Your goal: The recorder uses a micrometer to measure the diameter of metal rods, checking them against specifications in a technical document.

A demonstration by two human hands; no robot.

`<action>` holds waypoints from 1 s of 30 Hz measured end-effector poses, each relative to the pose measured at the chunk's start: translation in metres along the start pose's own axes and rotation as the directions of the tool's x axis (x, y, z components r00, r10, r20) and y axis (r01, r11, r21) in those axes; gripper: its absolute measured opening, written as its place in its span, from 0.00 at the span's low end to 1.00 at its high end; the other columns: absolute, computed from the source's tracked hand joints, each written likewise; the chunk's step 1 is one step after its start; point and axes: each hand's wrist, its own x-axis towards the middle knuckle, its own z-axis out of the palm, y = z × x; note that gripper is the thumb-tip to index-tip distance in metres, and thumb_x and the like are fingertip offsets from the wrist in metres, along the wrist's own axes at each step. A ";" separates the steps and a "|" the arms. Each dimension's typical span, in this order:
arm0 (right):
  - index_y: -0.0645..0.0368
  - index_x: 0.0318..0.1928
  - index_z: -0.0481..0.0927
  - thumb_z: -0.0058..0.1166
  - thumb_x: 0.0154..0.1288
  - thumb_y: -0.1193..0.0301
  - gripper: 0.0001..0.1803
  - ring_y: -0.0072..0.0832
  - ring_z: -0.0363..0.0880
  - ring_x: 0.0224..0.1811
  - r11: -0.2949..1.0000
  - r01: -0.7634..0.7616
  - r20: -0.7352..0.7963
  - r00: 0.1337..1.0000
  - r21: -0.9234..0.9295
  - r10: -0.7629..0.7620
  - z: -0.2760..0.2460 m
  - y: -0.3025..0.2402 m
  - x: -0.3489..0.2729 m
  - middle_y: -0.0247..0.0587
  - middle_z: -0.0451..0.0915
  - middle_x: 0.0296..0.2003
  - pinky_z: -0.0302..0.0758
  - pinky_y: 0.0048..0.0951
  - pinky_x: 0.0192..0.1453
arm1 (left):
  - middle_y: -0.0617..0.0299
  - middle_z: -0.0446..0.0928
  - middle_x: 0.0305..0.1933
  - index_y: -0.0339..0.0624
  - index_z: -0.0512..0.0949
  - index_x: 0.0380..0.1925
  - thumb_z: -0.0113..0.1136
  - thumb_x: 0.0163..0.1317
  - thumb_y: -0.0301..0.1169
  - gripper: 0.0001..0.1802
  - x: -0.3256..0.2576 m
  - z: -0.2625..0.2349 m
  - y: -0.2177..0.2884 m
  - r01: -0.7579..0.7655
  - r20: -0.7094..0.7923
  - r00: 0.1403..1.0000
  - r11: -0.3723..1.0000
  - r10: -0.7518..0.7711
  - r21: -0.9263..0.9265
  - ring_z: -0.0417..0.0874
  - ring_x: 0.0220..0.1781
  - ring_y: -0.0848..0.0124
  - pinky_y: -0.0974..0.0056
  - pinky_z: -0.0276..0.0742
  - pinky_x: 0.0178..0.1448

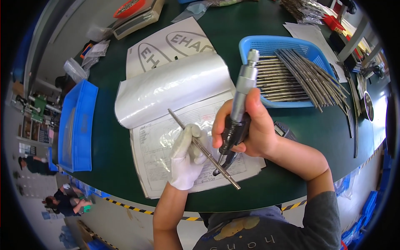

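Left grip (186, 160), white-gloved, closed around a thin metal rod (216, 163); rod slants above papers (156, 168) toward the desk's near edge. Right grip (259, 129), bare, wrapped around a micrometer (241, 96); its lower end is right by the rod, can't tell if touching.

Desk (112, 175): dark green, smooth, edges bowed by lens. Papers run from mid-desk to near the front edge, a clear plastic sheet (175, 89) curling over them. Blue tray (86, 137) along left edge. Blue basket (310, 46) toward the right edge, full of rods, some sticking out over its rim. Scale (139, 21) at far-left corner, red dish (128, 7) on top. Metal cup (367, 106) at right edge.

Room: pale floor (137, 233), yellow-black tape (129, 207) past the near edge, two people (66, 200) off beyond the left corner.
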 end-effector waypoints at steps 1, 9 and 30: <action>0.66 0.28 0.72 0.24 0.55 0.33 0.44 0.20 0.60 0.07 1.000 -0.023 -0.010 1.000 -0.007 0.022 0.000 -0.001 0.000 0.52 0.76 0.22 0.58 0.17 0.11 | 0.67 0.62 0.18 0.45 0.66 0.30 0.39 0.65 0.40 0.12 0.001 0.000 0.000 0.012 0.011 1.000 1.000 -0.013 0.005 0.58 0.15 0.80 0.76 0.51 0.19; 0.66 0.31 0.74 0.26 0.53 0.33 0.44 0.19 0.62 0.09 0.992 -0.023 0.033 0.999 0.126 0.019 0.000 0.002 0.002 0.50 0.76 0.24 0.59 0.16 0.13 | 0.67 0.66 0.20 0.43 0.68 0.32 0.35 0.67 0.38 0.14 0.005 0.002 -0.004 -0.071 -0.004 0.997 0.997 0.071 -0.015 0.61 0.15 0.83 0.79 0.56 0.16; 0.68 0.27 0.72 0.17 0.62 0.44 0.39 0.25 0.61 0.08 0.979 -0.048 -0.117 0.991 0.196 0.072 0.003 -0.001 0.004 0.56 0.75 0.21 0.58 0.19 0.11 | 0.65 0.60 0.17 0.45 0.65 0.28 0.37 0.66 0.40 0.13 -0.002 0.007 0.000 -0.034 0.070 0.997 0.995 0.040 -0.091 0.55 0.14 0.79 0.75 0.50 0.18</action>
